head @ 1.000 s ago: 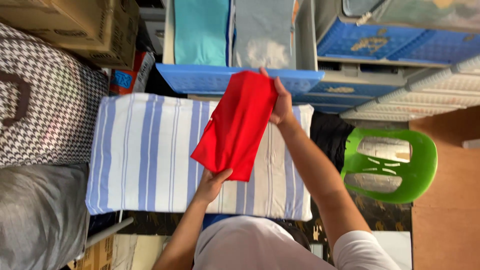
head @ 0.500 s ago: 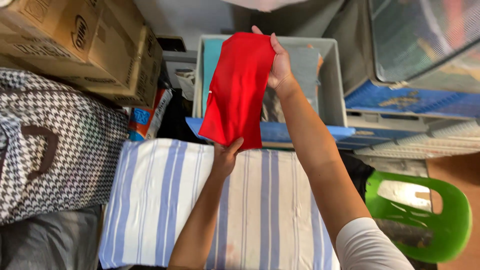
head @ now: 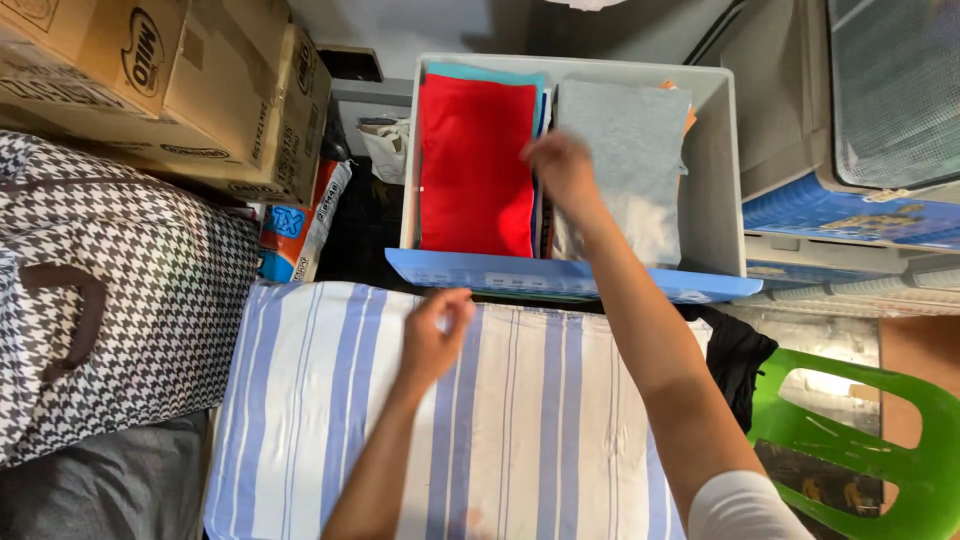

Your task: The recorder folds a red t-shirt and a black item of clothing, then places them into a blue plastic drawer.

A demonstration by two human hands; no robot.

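The red folded cloth point(head: 475, 165) now lies flat in the grey drawer bin point(head: 722, 150), on top of the teal fabric point(head: 485, 74) in the left stack. A second ago both hands held it up in the air over the striped board; half a second ago it was raised above the bin. Now neither hand has it, so the placing looks done.

The right hand point(head: 562, 170) is over the bin, blurred by motion, empty as far as can be seen. Its fingers are loosely curled, and their exact spread cannot be told. The red cloth sits just left of those fingers, and the grey folded cloth point(head: 625, 165) lies under and right of them. A dark gap between the two stacks is directly below the fingertips.

The left hand point(head: 435, 335) has dropped to the blue-and-white striped padded surface point(head: 300, 400), with its fingers half curled and holding nothing. The bin's blue front edge point(head: 480, 272) is just beyond its fingertips, and the red cloth beyond that.

Off to the left are a houndstooth bag point(head: 120, 290) and cardboard boxes point(head: 180, 90). A green plastic chair point(head: 870, 430) is at right.
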